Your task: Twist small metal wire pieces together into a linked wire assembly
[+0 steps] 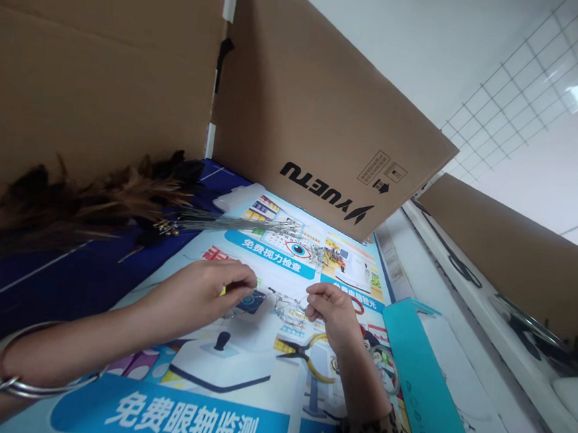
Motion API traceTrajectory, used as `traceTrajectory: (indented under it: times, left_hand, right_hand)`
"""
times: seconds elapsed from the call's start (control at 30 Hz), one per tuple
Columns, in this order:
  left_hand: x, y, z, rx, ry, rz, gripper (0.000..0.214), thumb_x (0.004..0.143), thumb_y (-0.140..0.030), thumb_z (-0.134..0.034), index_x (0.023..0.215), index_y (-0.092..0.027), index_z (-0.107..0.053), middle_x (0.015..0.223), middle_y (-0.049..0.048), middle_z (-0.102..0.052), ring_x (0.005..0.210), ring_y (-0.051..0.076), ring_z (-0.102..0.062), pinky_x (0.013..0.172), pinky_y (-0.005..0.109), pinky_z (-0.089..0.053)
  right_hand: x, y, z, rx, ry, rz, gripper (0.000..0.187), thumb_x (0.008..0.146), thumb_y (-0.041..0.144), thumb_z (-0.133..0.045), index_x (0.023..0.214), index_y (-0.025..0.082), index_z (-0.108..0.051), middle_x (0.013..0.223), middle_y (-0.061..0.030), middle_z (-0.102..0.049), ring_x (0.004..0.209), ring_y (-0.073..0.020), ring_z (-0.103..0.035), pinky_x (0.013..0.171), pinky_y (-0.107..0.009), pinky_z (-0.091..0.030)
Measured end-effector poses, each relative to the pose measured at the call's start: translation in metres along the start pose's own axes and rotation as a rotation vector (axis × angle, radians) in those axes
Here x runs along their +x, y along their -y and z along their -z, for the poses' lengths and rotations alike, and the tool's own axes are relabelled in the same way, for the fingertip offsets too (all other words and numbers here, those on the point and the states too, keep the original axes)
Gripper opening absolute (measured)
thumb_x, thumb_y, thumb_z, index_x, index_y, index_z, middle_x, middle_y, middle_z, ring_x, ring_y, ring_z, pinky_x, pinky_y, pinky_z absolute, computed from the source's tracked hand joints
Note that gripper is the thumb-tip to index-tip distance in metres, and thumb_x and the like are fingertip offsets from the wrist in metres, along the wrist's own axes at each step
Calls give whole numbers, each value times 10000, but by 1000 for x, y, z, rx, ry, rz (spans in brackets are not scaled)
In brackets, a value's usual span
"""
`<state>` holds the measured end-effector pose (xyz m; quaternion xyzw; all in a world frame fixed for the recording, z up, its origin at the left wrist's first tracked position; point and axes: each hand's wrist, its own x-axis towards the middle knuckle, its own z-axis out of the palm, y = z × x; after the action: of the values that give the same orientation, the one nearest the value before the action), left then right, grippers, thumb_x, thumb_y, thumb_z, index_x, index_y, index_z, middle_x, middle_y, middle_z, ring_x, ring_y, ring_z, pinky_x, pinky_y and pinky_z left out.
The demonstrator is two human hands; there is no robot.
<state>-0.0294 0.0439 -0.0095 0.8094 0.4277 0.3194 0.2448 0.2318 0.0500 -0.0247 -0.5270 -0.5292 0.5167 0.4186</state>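
My left hand hovers over the printed sheet, thumb and forefinger closed toward each other. Whatever lies between those fingertips is too small to make out. Opposite it, my right hand pinches what looks like a thin wire. Between the hands lies a loose heap of small bent wire pieces. Pliers with yellow handles rest on the sheet below my right hand, jaws pointing left.
Long thin wire stems lie behind the hands, beside brown and black feathers at the left. Another small wire pile sits farther back. Cardboard panels wall the far side. A teal box stands at right, near a round container.
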Motion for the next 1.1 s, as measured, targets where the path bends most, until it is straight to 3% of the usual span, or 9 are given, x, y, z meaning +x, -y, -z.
traceTrajectory:
  times: [0.33,0.5,0.77,1.1]
  left_hand:
    - [-1,4,-8,-226,1,203,99,757,-224,-501,727,-195,-590,642,-35,-557,576,111,-472,536,212,-350]
    - [0,10,-14,-441,23,286,111,747,-286,-547,747,-182,-586,669,-20,-535,580,111,-459,525,214,-358]
    - [0,3,-13,-714,-12,401,189,718,-365,-617,746,-178,-603,717,3,-560,586,121,-483,528,232,-385]
    - [-3,3,-16,-729,-53,451,198,735,-371,-614,788,-180,-621,611,-18,-544,559,118,-468,504,224,-347]
  right_hand:
    - [-6,2,-3,23,9,-4,138,711,201,-616,838,149,-616,512,9,-598,442,-81,-509,461,-186,-395]
    - [-8,6,0,135,37,-59,152,690,203,-640,832,156,-613,515,18,-583,458,-83,-517,467,-186,-400]
    - [-6,3,4,274,69,-81,176,660,205,-672,822,165,-615,611,15,-574,487,-83,-520,460,-194,-401]
    - [-6,2,1,297,90,-92,164,679,184,-661,832,166,-607,604,20,-570,514,-86,-540,488,-191,-402]
